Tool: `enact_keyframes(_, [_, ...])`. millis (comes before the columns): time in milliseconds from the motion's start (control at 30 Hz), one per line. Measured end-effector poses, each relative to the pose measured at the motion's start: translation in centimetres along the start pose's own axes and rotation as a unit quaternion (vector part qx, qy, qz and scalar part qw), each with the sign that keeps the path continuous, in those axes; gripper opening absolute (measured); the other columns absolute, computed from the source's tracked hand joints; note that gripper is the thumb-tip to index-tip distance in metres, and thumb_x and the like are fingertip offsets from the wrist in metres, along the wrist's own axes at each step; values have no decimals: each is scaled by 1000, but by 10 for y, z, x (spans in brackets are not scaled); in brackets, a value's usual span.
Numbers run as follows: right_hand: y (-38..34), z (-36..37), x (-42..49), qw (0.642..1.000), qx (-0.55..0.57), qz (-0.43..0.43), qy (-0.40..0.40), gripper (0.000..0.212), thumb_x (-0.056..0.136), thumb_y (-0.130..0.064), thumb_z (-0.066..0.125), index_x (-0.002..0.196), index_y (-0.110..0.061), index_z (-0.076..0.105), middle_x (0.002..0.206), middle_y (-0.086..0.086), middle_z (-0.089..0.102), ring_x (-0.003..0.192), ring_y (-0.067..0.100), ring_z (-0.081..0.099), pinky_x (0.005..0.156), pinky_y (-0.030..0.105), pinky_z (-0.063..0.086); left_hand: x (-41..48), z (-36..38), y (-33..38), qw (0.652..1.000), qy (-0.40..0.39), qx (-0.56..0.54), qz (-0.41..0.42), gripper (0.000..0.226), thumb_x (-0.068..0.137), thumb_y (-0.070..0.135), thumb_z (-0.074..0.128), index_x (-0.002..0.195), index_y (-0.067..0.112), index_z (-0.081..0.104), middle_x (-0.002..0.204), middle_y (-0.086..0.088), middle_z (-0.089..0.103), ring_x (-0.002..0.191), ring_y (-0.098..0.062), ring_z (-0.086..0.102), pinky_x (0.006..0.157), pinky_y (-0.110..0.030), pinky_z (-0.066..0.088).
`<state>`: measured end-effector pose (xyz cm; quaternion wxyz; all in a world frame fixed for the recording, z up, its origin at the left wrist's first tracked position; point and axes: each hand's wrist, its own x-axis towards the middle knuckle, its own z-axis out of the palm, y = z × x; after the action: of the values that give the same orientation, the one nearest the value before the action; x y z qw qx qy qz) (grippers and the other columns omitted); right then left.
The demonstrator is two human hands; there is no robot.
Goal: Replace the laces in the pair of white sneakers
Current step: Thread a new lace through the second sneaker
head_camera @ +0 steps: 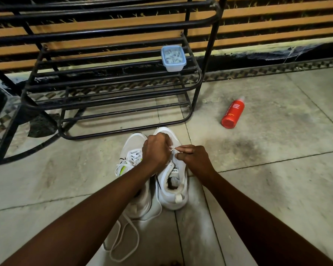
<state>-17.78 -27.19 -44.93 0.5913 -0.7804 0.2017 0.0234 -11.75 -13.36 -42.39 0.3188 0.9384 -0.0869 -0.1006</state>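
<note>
Right sneaker (173, 181), white mesh: left hand (156, 150) and right hand (193, 157) pinch its thin lace (173, 148)

Home entryway, tiled floor (277, 179), black metal shoe rack (108, 89), patterned skirting

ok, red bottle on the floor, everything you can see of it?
The red bottle lies on its side on the grey tiled floor, right of the black metal rack, apart from both sneakers and hands. Smooth plastic-looking cylinder, flat base toward the camera, paler cap pointing away. White print reads "foam body wash". Nothing touches it but the floor.
</note>
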Motion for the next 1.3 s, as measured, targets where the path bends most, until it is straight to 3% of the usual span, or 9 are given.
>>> enact_keyframes(100, [-2,1,-2,1000,-23,-3,1,20,75,-26,75,94,-27,79,92,-15,76,89,-3,69,97,33,53,0,1,4,999,22,-29,-19,23,75,4,68,87,24,68,86,-1,74,88,-23,71,82,-41,56])
enact_keyframes(233, [-7,1,1,1000,-11,-12,6,20,78,-31,62,98,-32,64,87,-3,73,85,16,71,87,46,58,-4,10,5,990,52,-114,-67,24,79,-2,54,82,18,67,77,-2,74,80,-25,72,79,-42,59])
enact_keyframes(500, [-14,9,20,974,-200,-108,-1,6,85,-10,64,85,-13,69,79,5,72,78,23,65,73,28,45,3,12,-2,981,63,-162,-81,29,80,-10,52,87,17,56,62,2,71,71,-19,72,74,-46,60])
enact_keyframes(633, [-23,10,25,953,-268,-134,-33,11,87,-5,55,87,-9,64,87,12,69,85,32,64,80,37,51,5,9,-9,994,24,-99,-36,25,73,-5,65,89,14,62,72,-1,73,76,-20,72,77,-41,59])
enact_keyframes(800, [-28,15,27,903,-397,-144,-73,25,93,-8,51,116,1,53,118,19,56,107,37,56,91,40,45,4,8,-13,999,5,-38,2,27,73,4,72,94,16,61,82,3,73,83,-21,69,78,-38,56])
enact_keyframes(1000, [-21,7,23,894,-408,-185,-21,19,92,-3,47,110,2,49,117,20,48,100,37,55,81,45,47,1,7,-11,998,7,37,46,24,77,11,67,100,13,59,88,-5,73,88,-31,68,80,-42,54])
enact_keyframes(1167, [-15,-27,28,909,-302,-217,188,30,68,20,51,95,7,53,98,27,56,89,42,56,79,47,45,4,7,-11,998,-12,42,35,25,77,14,68,100,14,58,89,-3,72,89,-29,67,80,-40,55])
enact_keyframes(1233, [-15,-43,31,937,-139,-154,281,21,77,18,50,92,3,54,94,24,65,87,41,63,80,43,49,6,7,-11,998,-19,48,27,26,76,18,69,100,15,58,90,-4,72,91,-29,67,81,-41,56])
enact_keyframes(1300, [-22,-48,36,941,183,-27,285,18,90,10,41,86,-4,51,89,25,68,82,39,69,80,48,55,8,8,-12,998,-22,53,27,26,75,21,70,97,16,59,89,-3,73,91,-29,67,81,-40,56])
